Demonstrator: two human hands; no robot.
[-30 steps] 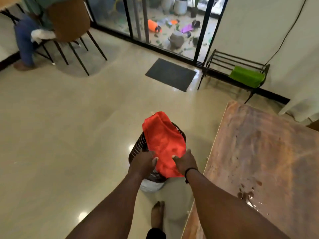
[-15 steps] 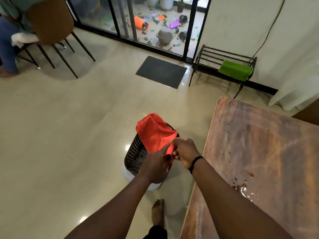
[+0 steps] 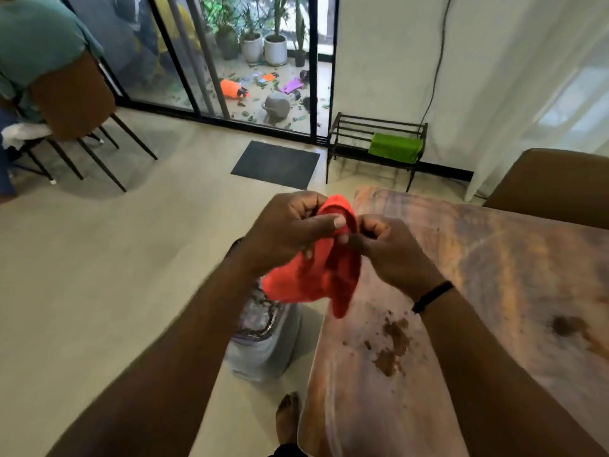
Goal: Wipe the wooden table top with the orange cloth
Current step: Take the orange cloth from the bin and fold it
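Both my hands hold the orange cloth (image 3: 316, 275) bunched up in the air, just left of the wooden table top (image 3: 494, 291). My left hand (image 3: 290, 232) grips its upper left part and my right hand (image 3: 389, 252) pinches its upper right edge. The cloth hangs down between them, over the table's left edge. Brown wet stains and crumbs (image 3: 392, 344) lie on the table below my right forearm, and a darker spot (image 3: 566, 324) sits further right.
A basket (image 3: 263, 338) stands on the floor under the cloth, beside my bare foot (image 3: 288, 420). A brown chair back (image 3: 553, 189) is behind the table. A metal rack with a green cloth (image 3: 395, 148), a dark mat (image 3: 276, 164) and a seated person's chair (image 3: 72, 100) lie further off.
I have lifted the cloth off the basket and raised it up toward the table, bunching it between both hands. The view has shifted right, showing more of the table.
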